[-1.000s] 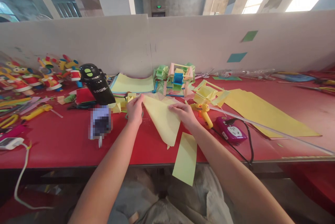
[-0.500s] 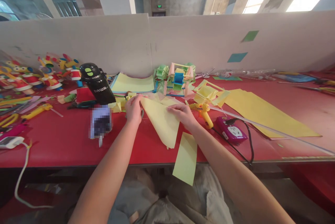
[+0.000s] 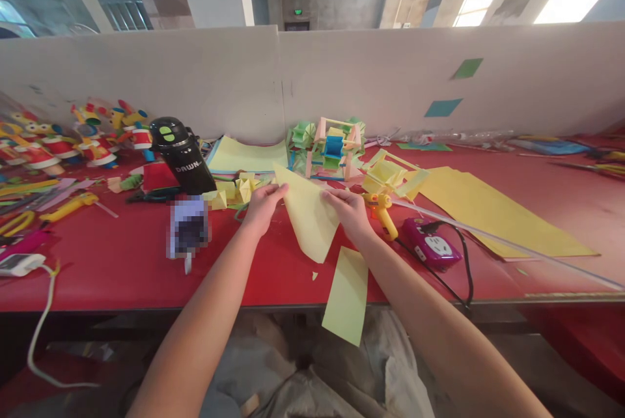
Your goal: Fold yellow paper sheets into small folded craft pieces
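Both hands pinch yellow sheet (image 3: 307, 216), lifted off red counter (image 3: 122, 268): left hand (image 3: 263, 204) on left edge, right hand (image 3: 347, 208) on right edge. Yellow strip (image 3: 346, 294) overhangs counter edge below. Glue gun (image 3: 378, 206) just right of right hand; black bottle (image 3: 180, 156) further left.

- Paper (image 3: 307, 219): pale yellow, plain.
- Strip (image 3: 346, 294): yellow-green.
- Table (image 3: 122, 268): red.
- Bottle (image 3: 181, 156): black, green lid spots, white lettering.
- Glue gun (image 3: 382, 211): yellow with orange.
- Socket (image 3: 430, 247): magenta, white face.
- Model (image 3: 329, 148): pink, blue, green.
- Wall squares (image 3: 442, 107): teal and green.
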A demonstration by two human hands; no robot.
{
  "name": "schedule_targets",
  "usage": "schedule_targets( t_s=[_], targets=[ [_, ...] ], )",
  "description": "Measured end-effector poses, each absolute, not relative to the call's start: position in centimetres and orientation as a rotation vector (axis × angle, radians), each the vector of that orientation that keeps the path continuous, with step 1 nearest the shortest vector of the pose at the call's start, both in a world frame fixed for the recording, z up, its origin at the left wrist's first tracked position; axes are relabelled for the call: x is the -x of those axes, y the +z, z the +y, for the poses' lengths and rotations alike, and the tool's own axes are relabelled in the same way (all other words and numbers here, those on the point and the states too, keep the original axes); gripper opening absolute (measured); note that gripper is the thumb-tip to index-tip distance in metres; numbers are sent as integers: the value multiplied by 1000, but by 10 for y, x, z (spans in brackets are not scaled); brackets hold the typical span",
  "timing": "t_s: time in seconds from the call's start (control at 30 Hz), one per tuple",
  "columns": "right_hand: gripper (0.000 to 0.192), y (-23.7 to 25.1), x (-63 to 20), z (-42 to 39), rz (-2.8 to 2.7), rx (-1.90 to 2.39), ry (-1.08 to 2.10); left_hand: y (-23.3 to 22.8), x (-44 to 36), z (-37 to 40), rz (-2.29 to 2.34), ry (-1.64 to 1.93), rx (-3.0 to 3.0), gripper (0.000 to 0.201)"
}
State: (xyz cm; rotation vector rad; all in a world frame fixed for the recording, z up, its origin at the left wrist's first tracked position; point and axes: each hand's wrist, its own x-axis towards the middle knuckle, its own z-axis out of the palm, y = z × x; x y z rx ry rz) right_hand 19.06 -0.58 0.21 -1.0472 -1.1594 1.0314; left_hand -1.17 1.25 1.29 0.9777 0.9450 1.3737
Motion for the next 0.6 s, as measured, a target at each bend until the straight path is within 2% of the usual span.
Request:
schedule_targets(
  t_s=[0.2,0.43,0.6],
  targets=[
    [38,1,-190,-6,-1168,1064,1002,5,12,14,1153,1577,-1110,39],
    [40,4,-193,-7,-1104,1038,951,10,7,8,1002,1361,-1285,37],
    [41,5,-190,-9,-1117,1063,959,8,7,6,1178,1453,-1319,38]
  ],
)
